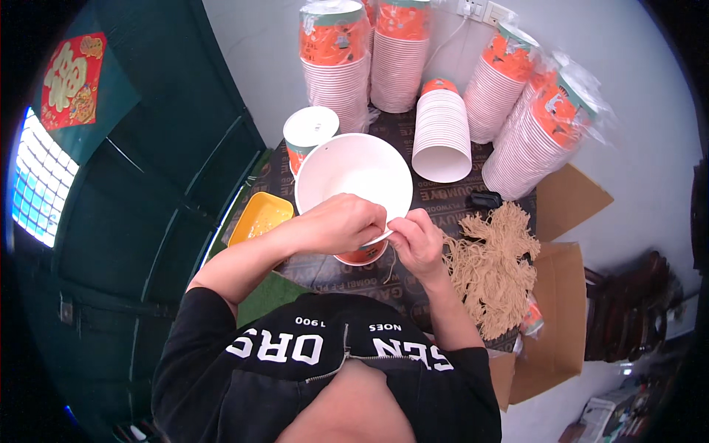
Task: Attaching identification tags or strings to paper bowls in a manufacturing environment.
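A large paper bucket (pixel 354 159), white inside and orange outside, tilts its open mouth up toward me. A small dark hole shows in its far wall. My left hand (pixel 351 223) is closed at the near rim, its curled fingers reaching inside; their tips are hidden. Just to its right, my right hand (pixel 417 240) pinches the same rim between thumb and fingers. Below the right hand dangles a thin beige cord (pixel 391 267); where its upper end goes is hidden.
Tall stacks of paper buckets (pixel 336 81) in clear plastic stand at the back, with one stack (pixel 443 140) lying down. A bundle of beige cords (pixel 495 266) lies right, by an open cardboard box (pixel 554 317). Left are a yellow tray (pixel 262 216) and a lidded-looking bucket (pixel 312 127).
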Available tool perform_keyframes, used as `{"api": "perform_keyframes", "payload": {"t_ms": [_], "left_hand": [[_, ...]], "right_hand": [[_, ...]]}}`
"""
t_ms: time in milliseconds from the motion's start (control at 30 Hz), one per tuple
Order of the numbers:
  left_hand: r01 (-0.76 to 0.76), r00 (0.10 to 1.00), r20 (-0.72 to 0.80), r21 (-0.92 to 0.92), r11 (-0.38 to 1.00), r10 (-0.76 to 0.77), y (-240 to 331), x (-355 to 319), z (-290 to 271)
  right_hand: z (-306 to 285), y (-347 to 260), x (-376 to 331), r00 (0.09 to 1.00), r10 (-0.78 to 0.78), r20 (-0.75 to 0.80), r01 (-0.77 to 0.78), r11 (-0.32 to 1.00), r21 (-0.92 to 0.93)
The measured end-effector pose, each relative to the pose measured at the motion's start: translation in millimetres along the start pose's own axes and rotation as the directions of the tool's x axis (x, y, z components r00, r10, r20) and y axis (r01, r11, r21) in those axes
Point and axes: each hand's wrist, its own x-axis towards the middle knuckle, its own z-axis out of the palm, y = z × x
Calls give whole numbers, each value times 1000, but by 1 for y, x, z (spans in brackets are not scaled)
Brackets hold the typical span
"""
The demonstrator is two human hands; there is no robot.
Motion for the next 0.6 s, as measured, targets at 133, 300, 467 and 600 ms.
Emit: {"api": "perform_keyframes", "payload": {"t_ms": [133,300,467,600], "left_hand": [[-6,998,-62,4,1000,6,-9,2,3],[111,989,-85,-86,990,-118,-11,0,-3],[175,976,-64,-329,928,-207,-12,1,-1],[116,971,-79,-663,740,-224,-17,6,12]], "right_hand": [[-3,2,4,996,64,59,-65,998,15],[-7,6,3,980,173,101,-181,981,75],[-11,7,8,985,135,107,-143,988,64],[-8,3,4,974,213,76,-216,975,46]]}}
